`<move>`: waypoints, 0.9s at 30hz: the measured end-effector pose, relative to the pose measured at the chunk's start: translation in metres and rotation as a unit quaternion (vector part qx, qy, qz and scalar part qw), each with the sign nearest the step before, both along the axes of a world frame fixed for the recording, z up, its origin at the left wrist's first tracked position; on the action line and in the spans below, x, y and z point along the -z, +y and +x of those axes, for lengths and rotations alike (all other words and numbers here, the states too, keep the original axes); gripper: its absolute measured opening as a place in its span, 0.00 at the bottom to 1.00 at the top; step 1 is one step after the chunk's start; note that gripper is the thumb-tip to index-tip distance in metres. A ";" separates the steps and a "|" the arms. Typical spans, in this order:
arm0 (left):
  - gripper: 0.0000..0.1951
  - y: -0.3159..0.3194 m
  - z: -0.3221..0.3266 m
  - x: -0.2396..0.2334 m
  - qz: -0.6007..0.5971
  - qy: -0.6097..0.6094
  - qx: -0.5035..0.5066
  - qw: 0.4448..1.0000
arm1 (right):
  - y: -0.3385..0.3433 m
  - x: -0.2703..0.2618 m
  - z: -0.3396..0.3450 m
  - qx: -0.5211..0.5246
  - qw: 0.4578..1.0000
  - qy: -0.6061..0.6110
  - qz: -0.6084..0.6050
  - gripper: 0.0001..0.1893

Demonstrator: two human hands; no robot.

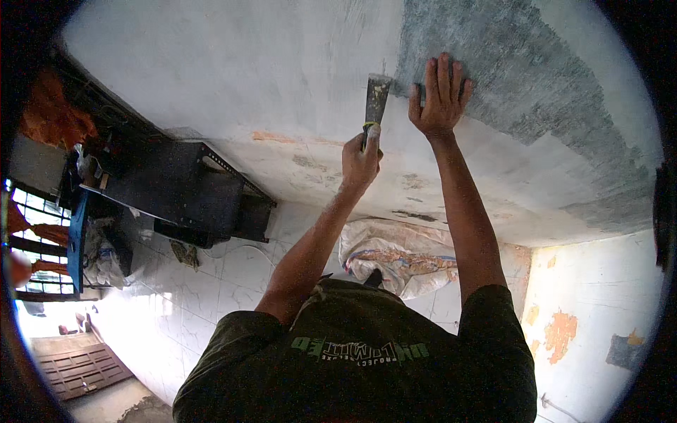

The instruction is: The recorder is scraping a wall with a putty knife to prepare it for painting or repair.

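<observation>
My left hand [362, 160] is closed around the handle of a putty knife [377, 100]. The knife points up the wall, its broad blade edge beside the left border of a grey patch [492, 69]. Pale, dried-looking residue marks the blade. My right hand [440, 100] lies with spread fingers, palm toward the grey patch, and holds no tool. Around the patch the wall [296, 69] is whitish, with peeled and stained spots lower down.
A black metal rack [174, 185] stands along the wall at left, near an orange cloth [55, 113]. A crumpled white sack [370, 243] lies on the tiled floor [238, 275] at the wall's foot. The side wall [587, 296] at right has peeling paint.
</observation>
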State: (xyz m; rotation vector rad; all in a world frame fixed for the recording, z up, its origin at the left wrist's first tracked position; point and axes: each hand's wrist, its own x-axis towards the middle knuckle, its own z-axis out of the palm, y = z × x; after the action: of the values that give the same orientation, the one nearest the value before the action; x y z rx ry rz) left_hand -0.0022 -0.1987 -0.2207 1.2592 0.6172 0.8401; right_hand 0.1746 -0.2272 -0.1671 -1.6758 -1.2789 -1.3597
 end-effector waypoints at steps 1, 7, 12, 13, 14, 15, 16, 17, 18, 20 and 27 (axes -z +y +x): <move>0.22 0.002 0.002 -0.013 0.032 -0.013 -0.004 0.999 | 0.000 0.000 0.000 -0.004 1.000 -0.003 0.008 0.23; 0.24 -0.004 -0.001 -0.002 0.004 0.023 0.001 1.000 | -0.001 0.000 0.001 -0.007 1.000 0.010 -0.005 0.23; 0.23 -0.005 -0.003 0.000 -0.001 0.025 0.015 1.000 | -0.001 -0.001 0.003 -0.004 1.000 0.004 0.002 0.23; 0.23 -0.003 -0.001 -0.008 -0.003 0.026 0.012 1.000 | -0.001 -0.001 0.002 -0.011 1.000 -0.001 0.012 0.23; 0.23 -0.002 0.003 -0.016 0.003 0.012 0.010 1.000 | -0.001 0.000 0.000 -0.013 1.000 0.000 0.010 0.23; 0.23 -0.001 0.006 -0.021 0.010 -0.005 0.011 1.000 | -0.001 0.000 0.001 -0.005 1.000 0.004 0.003 0.23; 0.23 -0.003 0.005 -0.018 0.000 -0.007 0.010 1.000 | -0.001 -0.001 0.002 0.004 1.000 0.007 -0.005 0.23; 0.23 -0.006 0.003 -0.007 0.000 -0.008 0.011 1.000 | -0.001 -0.001 0.002 0.004 1.000 0.006 -0.005 0.23; 0.21 -0.010 0.001 0.008 -0.018 0.005 0.014 1.000 | 0.000 0.000 0.002 0.001 1.000 0.002 -0.001 0.24; 0.20 -0.016 -0.003 0.019 -0.038 0.044 0.009 0.998 | 0.001 0.001 0.003 -0.002 1.000 -0.002 0.004 0.24; 0.23 -0.005 0.005 -0.006 0.008 0.013 0.005 1.000 | -0.002 0.000 0.002 -0.006 1.000 0.001 0.003 0.23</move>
State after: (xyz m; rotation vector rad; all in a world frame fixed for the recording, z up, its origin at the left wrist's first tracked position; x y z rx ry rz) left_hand 0.0026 -0.2038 -0.2145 1.2878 0.6253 0.8217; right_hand 0.1766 -0.2295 -0.1671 -1.6633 -1.2805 -1.3526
